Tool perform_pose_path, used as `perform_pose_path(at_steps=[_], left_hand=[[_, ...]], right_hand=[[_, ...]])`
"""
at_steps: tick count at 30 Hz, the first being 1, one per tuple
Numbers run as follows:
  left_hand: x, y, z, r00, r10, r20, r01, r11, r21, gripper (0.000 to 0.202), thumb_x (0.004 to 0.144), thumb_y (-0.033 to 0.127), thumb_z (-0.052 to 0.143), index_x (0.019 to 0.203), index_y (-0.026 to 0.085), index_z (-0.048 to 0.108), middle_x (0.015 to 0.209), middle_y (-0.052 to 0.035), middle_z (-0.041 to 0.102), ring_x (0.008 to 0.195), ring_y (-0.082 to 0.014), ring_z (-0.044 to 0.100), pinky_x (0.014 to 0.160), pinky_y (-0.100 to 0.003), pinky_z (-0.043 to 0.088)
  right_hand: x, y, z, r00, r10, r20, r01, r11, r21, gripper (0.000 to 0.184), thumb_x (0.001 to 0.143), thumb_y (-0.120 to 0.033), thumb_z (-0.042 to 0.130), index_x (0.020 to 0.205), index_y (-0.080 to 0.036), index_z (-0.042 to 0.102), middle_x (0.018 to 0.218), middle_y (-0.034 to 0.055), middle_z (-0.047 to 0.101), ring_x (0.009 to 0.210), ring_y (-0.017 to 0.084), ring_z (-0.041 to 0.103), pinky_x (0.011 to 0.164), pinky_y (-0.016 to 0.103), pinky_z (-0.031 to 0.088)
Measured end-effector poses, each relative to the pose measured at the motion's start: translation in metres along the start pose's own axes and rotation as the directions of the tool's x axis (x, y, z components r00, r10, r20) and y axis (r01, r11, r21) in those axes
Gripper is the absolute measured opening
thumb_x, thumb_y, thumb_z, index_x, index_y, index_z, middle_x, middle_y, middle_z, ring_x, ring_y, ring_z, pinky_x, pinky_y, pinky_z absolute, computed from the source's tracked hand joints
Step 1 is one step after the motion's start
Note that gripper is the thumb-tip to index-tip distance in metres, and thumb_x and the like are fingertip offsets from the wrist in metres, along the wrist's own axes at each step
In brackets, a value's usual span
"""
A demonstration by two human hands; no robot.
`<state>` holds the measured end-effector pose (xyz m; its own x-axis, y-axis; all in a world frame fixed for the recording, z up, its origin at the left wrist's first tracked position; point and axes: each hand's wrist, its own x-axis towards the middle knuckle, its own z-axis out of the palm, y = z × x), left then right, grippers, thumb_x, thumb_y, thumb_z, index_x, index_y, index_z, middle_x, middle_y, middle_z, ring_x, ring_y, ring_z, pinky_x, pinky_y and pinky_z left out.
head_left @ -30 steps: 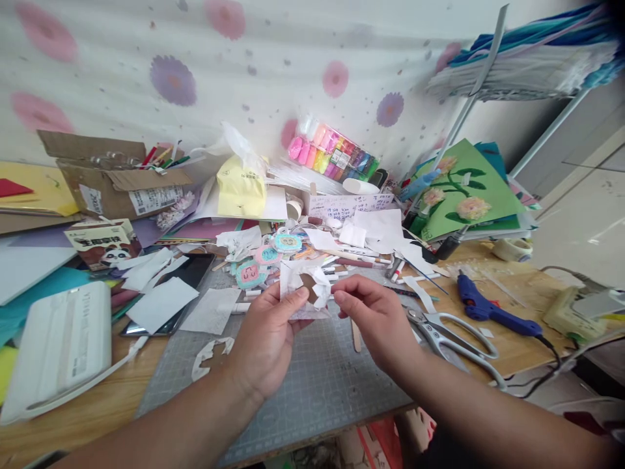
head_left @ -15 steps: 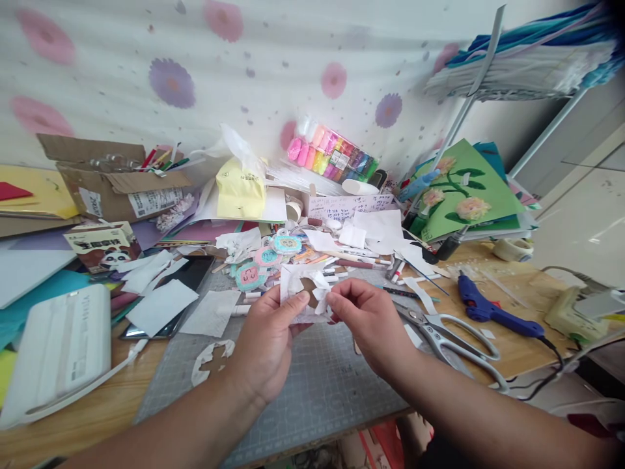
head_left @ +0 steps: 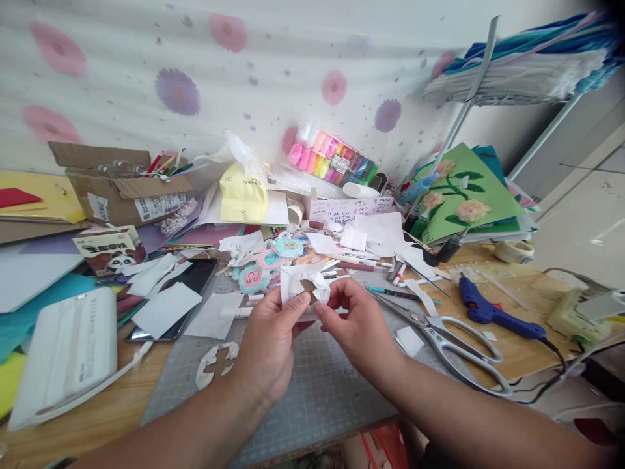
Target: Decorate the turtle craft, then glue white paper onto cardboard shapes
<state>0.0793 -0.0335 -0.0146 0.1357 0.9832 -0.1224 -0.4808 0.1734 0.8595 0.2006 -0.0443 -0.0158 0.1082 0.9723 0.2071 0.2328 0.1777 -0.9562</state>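
Observation:
Over the grey cutting mat (head_left: 322, 384), both of my hands hold a small white paper piece (head_left: 299, 284) with a brown cut-out at its middle. My left hand (head_left: 271, 339) pinches its left edge between thumb and fingers. My right hand (head_left: 354, 322) pinches its right side, fingers curled. A white paper scrap (head_left: 215, 361) lies on the mat to the left of my left hand. Large metal scissors (head_left: 439, 335) lie on the mat just right of my right hand.
A blue glue gun (head_left: 493, 312) lies on the wooden board at the right. Behind my hands are paper scraps, pens and small teal and pink craft pieces (head_left: 266, 264). A cardboard box (head_left: 122, 189), a yellow pack (head_left: 243, 192) and a green flower card (head_left: 463, 192) stand at the back.
My right hand has moved left and taken hold of the paper piece's right side. Both hands and the paper sit slightly higher over the mat.

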Motion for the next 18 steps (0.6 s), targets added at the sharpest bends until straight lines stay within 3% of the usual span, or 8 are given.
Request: perform_pose_path(at_steps=[5, 8, 11, 14, 18], left_hand=[[0.004, 0.002, -0.004, 1.000, -0.030, 0.008, 0.031, 0.999, -0.020, 0.028, 0.076, 0.027, 0.065, 0.102, 0.019, 0.063, 0.101, -0.0059, 0.067, 0.083, -0.0157, 0.059, 0.072, -0.029, 0.046], [0.004, 0.003, -0.003, 0.995, -0.091, 0.035, 0.090, 0.996, 0.021, 0.027, 0.076, 0.027, 0.065, 0.102, 0.019, 0.063, 0.101, -0.0060, 0.067, 0.082, -0.0154, 0.059, 0.069, -0.027, 0.046], [0.001, 0.005, -0.001, 0.983, -0.124, 0.134, 0.110, 0.988, 0.104, 0.024, 0.075, 0.025, 0.065, 0.098, 0.017, 0.065, 0.092, -0.0061, 0.069, 0.078, -0.0157, 0.059, 0.068, -0.027, 0.046], [-0.002, 0.006, -0.001, 0.973, -0.090, 0.214, 0.046, 0.978, 0.204, 0.019, 0.075, 0.024, 0.065, 0.093, 0.017, 0.066, 0.087, -0.0045, 0.069, 0.078, -0.0163, 0.059, 0.070, -0.026, 0.045], [-0.004, 0.008, -0.002, 0.967, -0.041, 0.251, -0.067, 0.911, 0.407, 0.012, 0.077, 0.026, 0.063, 0.087, 0.019, 0.067, 0.081, -0.0017, 0.068, 0.080, -0.0182, 0.059, 0.071, -0.026, 0.045]], right_hand=[[0.003, 0.007, -0.027, 0.972, 0.036, 0.231, -0.102, 0.954, 0.280, 0.021, 0.074, -0.033, 0.065, 0.091, -0.020, 0.065, 0.081, 0.0024, 0.064, 0.073, 0.015, 0.058, 0.063, 0.029, 0.050], [0.006, 0.011, -0.041, 0.971, 0.075, 0.226, -0.148, 0.934, 0.325, 0.016, 0.076, -0.032, 0.066, 0.086, -0.020, 0.069, 0.075, 0.0013, 0.066, 0.067, 0.012, 0.060, 0.064, 0.028, 0.049], [0.007, 0.009, -0.048, 0.975, 0.102, 0.195, -0.171, 0.908, 0.383, 0.015, 0.076, -0.033, 0.066, 0.084, -0.021, 0.070, 0.074, 0.0009, 0.066, 0.065, 0.012, 0.060, 0.062, 0.027, 0.049], [0.005, 0.003, -0.054, 0.969, 0.131, 0.210, -0.208, 0.887, 0.411, 0.017, 0.074, -0.035, 0.068, 0.083, -0.021, 0.069, 0.074, 0.0005, 0.065, 0.066, 0.013, 0.059, 0.060, 0.028, 0.049], [0.002, -0.006, -0.060, 0.969, 0.122, 0.214, -0.178, 0.946, 0.269, 0.023, 0.074, -0.040, 0.067, 0.083, -0.018, 0.068, 0.072, 0.0009, 0.062, 0.066, 0.012, 0.056, 0.059, 0.026, 0.046]])
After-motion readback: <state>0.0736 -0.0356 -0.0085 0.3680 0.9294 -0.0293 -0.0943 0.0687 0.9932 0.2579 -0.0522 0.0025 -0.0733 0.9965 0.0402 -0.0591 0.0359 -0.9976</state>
